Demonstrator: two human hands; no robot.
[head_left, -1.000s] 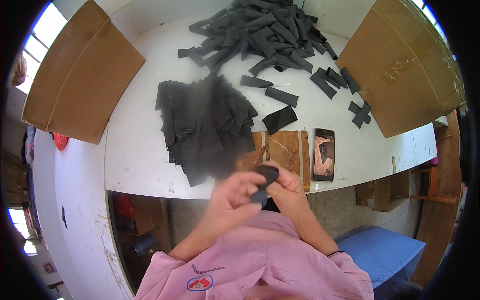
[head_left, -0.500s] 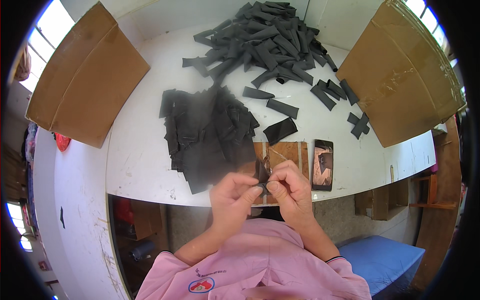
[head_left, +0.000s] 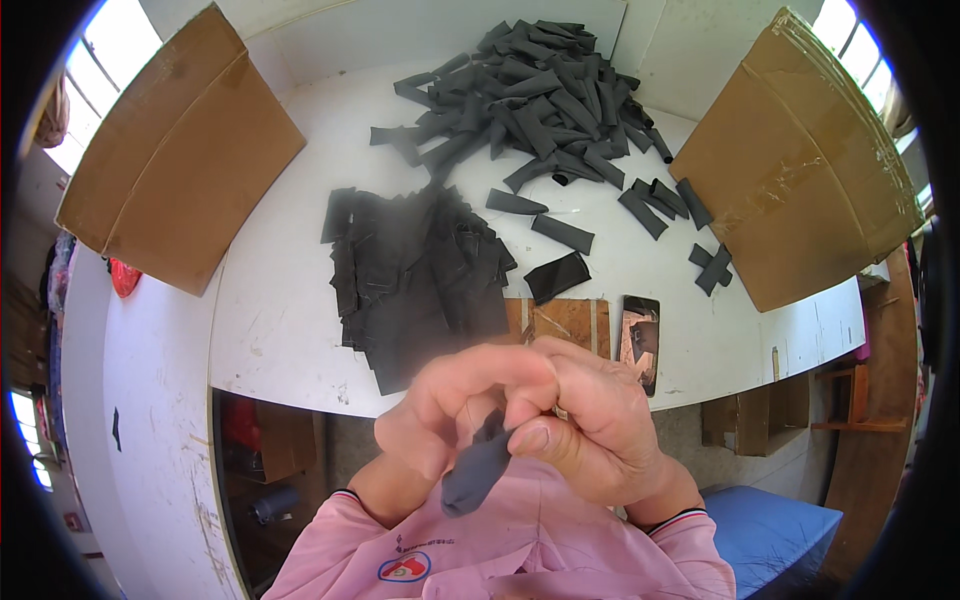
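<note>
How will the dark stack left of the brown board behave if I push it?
The dark stack will probably spread, since its pieces lie unevenly fanned. Rolling seems unlikely, as they look flat. Single pieces may be floppy: the upper right side looks rumpled.

Open tabletop point(head_left: 275, 320) at left, a lane between left carton point(head_left: 180, 150) and black cloth stack point(head_left: 415, 290). Another at right, between phone point(head_left: 640, 345) and right carton point(head_left: 800, 170). Top centre blocked by heaped grey tubes point(head_left: 550, 100); loose tubes point(head_left: 640, 213) right of centre leave only narrow gaps. Lower centre: left hand point(head_left: 450, 395), right hand point(head_left: 605, 425) and grey cloth piece point(head_left: 477, 473) obstruct access to board point(head_left: 575, 320) from below.
</note>
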